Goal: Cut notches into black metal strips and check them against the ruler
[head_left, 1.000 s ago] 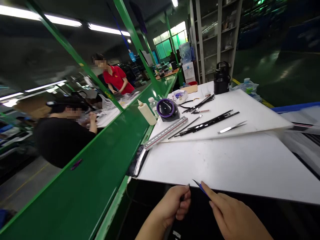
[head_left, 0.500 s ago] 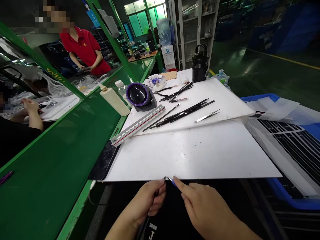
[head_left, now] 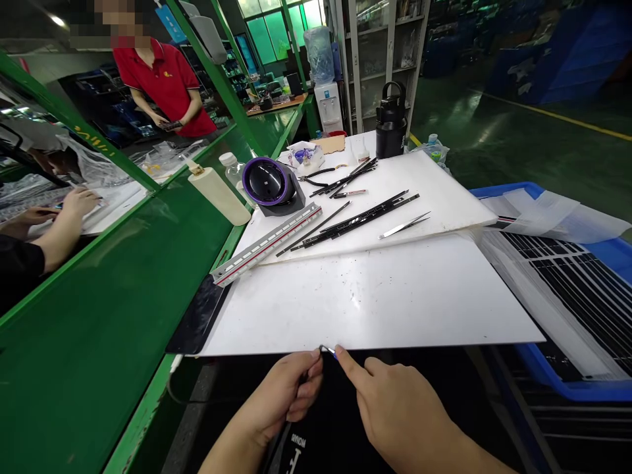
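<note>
Pinching a thin dark strip [head_left: 302, 388] at the near edge of the white worktop [head_left: 375, 309]: left hand [head_left: 284, 398] closed round the strip's upper end, fingers curled; right hand [head_left: 395, 411] just beside it, index finger stretched out and pressed with the thumb on a tiny blue-tipped piece [head_left: 330, 351] at the strip's top, other fingers loosely folded. Both hands below the worktop's front edge, over dark cloth. Farther back on a raised white board [head_left: 444, 197]: a grey scale ruler [head_left: 266, 245] lying slantwise, a bundle of long black strips [head_left: 360, 220], metal tweezers [head_left: 403, 226] just right of them, more black strips and a pair of pliers near the far end. Behind the ruler, a round black device with a purple ring [head_left: 269, 184], a cream squeeze bottle [head_left: 217, 191] leaning, a black flask [head_left: 391, 122] upright at the back. Right of the worktop, a blue crate [head_left: 553, 375] holding dark striped sheets under clear film. Left, a green conveyor [head_left: 113, 309], with another person's hands [head_left: 74, 204] beyond it and a person in a red shirt [head_left: 162, 85] standing farther off.
</note>
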Demonstrator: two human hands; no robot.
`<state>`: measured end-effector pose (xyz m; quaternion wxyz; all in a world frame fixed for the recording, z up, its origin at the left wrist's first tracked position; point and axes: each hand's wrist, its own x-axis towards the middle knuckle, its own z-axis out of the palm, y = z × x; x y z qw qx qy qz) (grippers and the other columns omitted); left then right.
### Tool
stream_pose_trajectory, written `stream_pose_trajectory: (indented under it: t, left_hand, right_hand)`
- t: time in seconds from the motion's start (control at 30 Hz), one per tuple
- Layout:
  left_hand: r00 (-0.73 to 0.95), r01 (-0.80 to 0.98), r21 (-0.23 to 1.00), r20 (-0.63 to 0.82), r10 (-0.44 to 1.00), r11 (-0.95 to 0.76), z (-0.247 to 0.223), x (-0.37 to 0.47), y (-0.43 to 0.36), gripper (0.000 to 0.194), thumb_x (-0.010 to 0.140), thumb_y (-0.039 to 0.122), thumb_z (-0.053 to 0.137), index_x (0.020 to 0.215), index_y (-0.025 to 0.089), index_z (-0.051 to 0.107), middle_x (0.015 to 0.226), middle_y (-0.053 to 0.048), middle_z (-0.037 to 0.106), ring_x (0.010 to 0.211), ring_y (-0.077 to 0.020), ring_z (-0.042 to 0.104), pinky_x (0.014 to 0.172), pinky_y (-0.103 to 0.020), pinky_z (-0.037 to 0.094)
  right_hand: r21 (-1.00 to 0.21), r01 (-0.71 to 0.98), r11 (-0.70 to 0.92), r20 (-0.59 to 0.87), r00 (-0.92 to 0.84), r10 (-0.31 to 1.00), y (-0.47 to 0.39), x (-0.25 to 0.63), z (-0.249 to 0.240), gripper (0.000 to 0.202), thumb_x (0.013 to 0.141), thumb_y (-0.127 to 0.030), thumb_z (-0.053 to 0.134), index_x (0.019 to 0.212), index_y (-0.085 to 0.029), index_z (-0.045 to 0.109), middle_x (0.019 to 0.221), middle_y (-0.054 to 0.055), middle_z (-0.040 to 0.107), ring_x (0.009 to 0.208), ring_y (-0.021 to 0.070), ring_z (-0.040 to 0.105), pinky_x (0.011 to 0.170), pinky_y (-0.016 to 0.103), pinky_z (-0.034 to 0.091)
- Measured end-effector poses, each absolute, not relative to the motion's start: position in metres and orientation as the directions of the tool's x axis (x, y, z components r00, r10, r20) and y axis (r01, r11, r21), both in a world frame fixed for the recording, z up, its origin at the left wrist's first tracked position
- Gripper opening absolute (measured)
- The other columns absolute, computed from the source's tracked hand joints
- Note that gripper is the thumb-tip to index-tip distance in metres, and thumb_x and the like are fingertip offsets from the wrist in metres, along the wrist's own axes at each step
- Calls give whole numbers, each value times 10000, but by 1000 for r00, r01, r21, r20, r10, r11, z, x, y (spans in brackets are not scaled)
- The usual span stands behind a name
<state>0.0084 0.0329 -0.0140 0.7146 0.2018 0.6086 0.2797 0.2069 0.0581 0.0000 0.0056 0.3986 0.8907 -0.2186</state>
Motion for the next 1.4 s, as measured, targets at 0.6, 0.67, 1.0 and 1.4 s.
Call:
stream_pose_trajectory:
  t: [0.6,0.67,1.0,1.4]
  left_hand:
    - [115,-167,636,-746,656,753,-11,10,34,310,864,440,435,672,203,380,498,94,288,394,-33,117,351,-161,55]
    - [110,-166,636,-747,655,753,-11,11,34,307,863,440,437,675,203,382,501,94,293,393,-32,118,352,-162,57]
    - [109,-172,644,-739,664,745,-9,12,33,315,852,455,465,679,201,394,504,92,312,397,-30,129,351,-153,63]
    - [211,-279,590,-733,647,758,-16,5,33,314,850,428,496,669,197,386,487,94,296,374,-18,125,320,-129,63]
  right_hand:
    - [-481,667,569,-2,-649,760,51,217,-14,554,893,-133,396,1424,-289,403,727,13,648,531,179,572,477,304,235]
    - [-483,666,569,-7,-652,758,51,216,-13,555,893,-126,390,1425,-283,401,734,13,651,540,183,579,483,305,251]
    - [-372,696,614,-90,-685,723,55,212,0,612,846,-84,441,1428,-267,398,747,29,655,523,183,589,445,307,211]
    - [-503,681,533,-27,-628,777,51,218,-12,601,878,-90,415,1444,-284,363,715,0,625,535,160,558,468,278,275]
